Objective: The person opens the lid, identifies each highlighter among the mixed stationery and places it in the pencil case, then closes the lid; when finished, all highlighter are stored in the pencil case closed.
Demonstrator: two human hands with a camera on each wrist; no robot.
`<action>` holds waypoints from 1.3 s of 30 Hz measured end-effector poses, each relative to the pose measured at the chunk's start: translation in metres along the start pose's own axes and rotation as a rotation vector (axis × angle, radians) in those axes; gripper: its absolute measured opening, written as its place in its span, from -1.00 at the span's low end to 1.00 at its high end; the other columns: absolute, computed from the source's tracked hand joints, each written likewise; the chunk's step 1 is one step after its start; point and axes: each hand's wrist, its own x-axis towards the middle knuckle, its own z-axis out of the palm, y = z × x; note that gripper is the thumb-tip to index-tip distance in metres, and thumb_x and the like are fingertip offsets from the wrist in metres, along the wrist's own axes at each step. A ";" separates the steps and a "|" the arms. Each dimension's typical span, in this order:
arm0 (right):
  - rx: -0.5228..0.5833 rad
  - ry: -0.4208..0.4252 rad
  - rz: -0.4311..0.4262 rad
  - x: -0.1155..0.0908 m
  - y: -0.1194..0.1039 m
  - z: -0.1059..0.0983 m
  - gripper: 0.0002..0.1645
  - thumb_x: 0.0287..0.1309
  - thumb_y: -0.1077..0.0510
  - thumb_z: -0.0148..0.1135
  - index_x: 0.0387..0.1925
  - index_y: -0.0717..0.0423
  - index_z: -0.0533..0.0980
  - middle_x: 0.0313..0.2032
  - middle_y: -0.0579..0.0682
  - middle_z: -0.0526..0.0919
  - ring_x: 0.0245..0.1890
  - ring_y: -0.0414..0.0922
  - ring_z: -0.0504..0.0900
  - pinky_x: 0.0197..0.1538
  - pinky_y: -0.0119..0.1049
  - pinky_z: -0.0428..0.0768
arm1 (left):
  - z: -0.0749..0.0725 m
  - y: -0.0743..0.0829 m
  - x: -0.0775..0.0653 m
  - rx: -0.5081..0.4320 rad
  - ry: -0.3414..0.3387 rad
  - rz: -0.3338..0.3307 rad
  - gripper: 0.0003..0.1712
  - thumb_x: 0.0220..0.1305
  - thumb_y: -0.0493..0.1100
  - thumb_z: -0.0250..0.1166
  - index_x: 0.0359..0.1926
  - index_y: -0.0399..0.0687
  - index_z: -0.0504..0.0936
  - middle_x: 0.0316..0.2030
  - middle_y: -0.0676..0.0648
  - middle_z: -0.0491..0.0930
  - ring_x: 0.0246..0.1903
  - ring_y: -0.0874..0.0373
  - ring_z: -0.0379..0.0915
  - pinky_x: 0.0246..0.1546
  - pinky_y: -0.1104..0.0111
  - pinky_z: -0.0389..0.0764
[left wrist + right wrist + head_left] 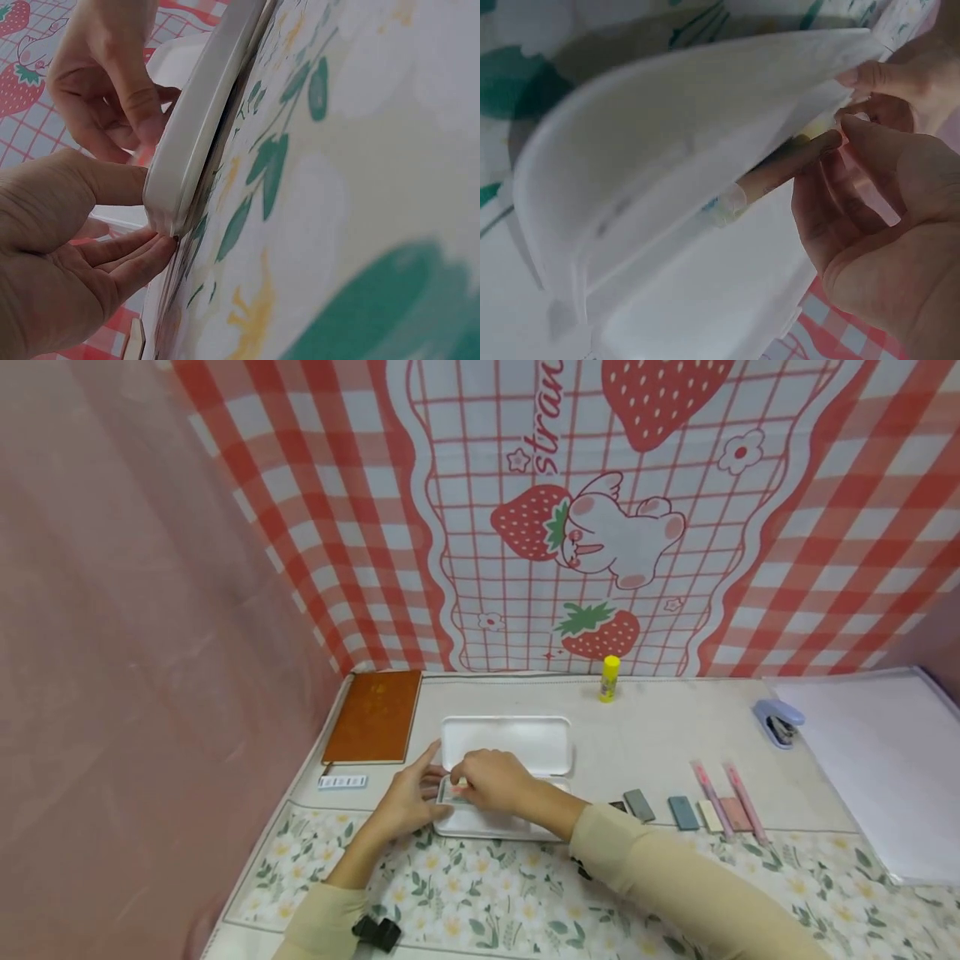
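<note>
Our L hand (408, 797) pinches the white case (508, 745); R hand (495, 779) curls over it, hold we can't tell; case prob. skids if L pinch slips.

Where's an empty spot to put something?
There's bare table between the glue stick and purple tool, and behind the white case, beside the brown notebook. It's crowded at the case, where the left hand and right hand are, and around the pink pens.

Free gap between lid (506, 743) and glue stick (609, 681), right forearm (555, 807) over white case (480, 821).
</note>
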 end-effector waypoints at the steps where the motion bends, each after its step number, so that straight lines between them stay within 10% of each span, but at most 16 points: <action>1: -0.025 0.003 0.003 0.001 -0.001 0.001 -0.77 0.07 0.08 0.34 -0.17 -0.10 0.67 -0.33 -0.15 0.66 -0.39 -0.21 0.59 -0.48 -0.42 0.58 | 0.000 0.000 0.000 -0.002 0.001 0.001 0.20 -0.13 -0.47 0.45 0.47 -0.06 -0.03 0.00 -0.20 0.50 0.06 -0.11 0.47 0.04 0.24 0.60; 22: -0.004 0.029 0.090 -0.015 0.005 -0.023 -0.65 0.04 -0.02 0.36 -0.11 -0.03 0.64 -0.32 -0.10 0.60 -0.48 -0.24 0.48 -0.53 -0.39 0.50 | 0.003 0.002 0.001 -0.022 0.012 -0.003 0.21 -0.15 -0.50 0.44 0.47 -0.03 -0.02 0.01 -0.21 0.48 0.06 -0.12 0.47 0.04 0.24 0.60; 31: -0.099 0.226 0.181 -0.080 0.054 -0.072 -0.64 -0.06 0.01 0.43 -0.18 0.03 0.64 -0.34 -0.05 0.66 -0.40 -0.16 0.59 -0.49 -0.35 0.56 | 0.001 0.002 -0.003 0.009 -0.005 0.001 0.18 -0.06 -0.44 0.43 0.49 0.02 -0.08 0.06 -0.20 0.43 0.09 -0.13 0.44 0.04 0.18 0.60; 39: -0.164 0.224 0.414 -0.157 0.122 -0.100 -0.62 -0.05 0.05 0.41 -0.18 0.17 0.62 -0.39 0.05 0.65 -0.53 -0.12 0.55 -0.60 -0.31 0.50 | 0.001 0.002 -0.003 0.012 -0.016 0.017 0.18 -0.05 -0.43 0.42 0.48 -0.03 -0.09 0.04 -0.23 0.43 0.08 -0.14 0.45 0.03 0.18 0.60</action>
